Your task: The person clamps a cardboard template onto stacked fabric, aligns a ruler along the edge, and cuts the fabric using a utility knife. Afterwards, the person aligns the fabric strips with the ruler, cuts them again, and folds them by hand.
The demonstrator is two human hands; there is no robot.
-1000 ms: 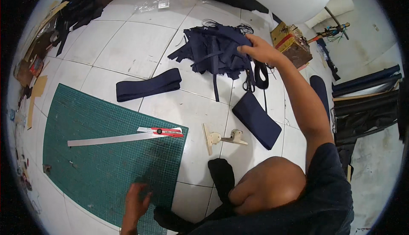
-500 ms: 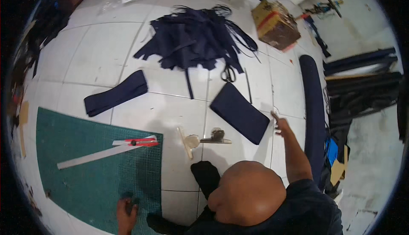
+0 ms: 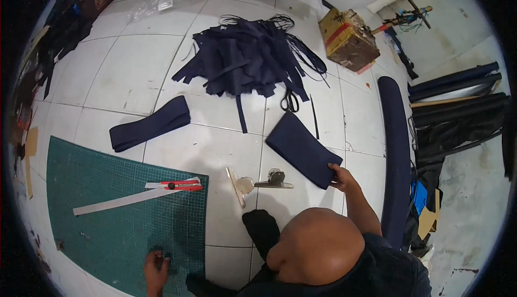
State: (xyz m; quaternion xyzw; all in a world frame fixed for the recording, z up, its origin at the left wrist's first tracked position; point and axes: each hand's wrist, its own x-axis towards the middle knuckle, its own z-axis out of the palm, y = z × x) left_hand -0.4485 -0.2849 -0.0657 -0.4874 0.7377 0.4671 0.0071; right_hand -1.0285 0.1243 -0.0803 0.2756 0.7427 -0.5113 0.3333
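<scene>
My right hand (image 3: 341,177) grips the near right corner of a folded navy cloth (image 3: 301,149), thumb on top and the other fingers partly hidden at its edge. The cloth lies on the tiled floor. My left hand (image 3: 156,267) rests over the lower part of a green cutting mat (image 3: 118,232), its fingers loosely bent and apart. Farther up the mat, a red cutter (image 3: 175,185) lies across a pale metal ruler (image 3: 118,203). Two metal bulldog clips, one on its side (image 3: 240,185) and one beside it (image 3: 274,179), sit between mat and cloth.
A heap of navy fabric strips (image 3: 237,60) spreads at the far middle, with black scissors (image 3: 290,101) at its near edge. Another folded navy strip (image 3: 151,124) lies left. A worn box (image 3: 350,39) stands far right; a long navy fabric roll (image 3: 396,157) runs along the right.
My right hand has come down and left from beyond the folded cloth and taken hold of its corner. My left hand has barely moved. The whole view has shifted slightly.
</scene>
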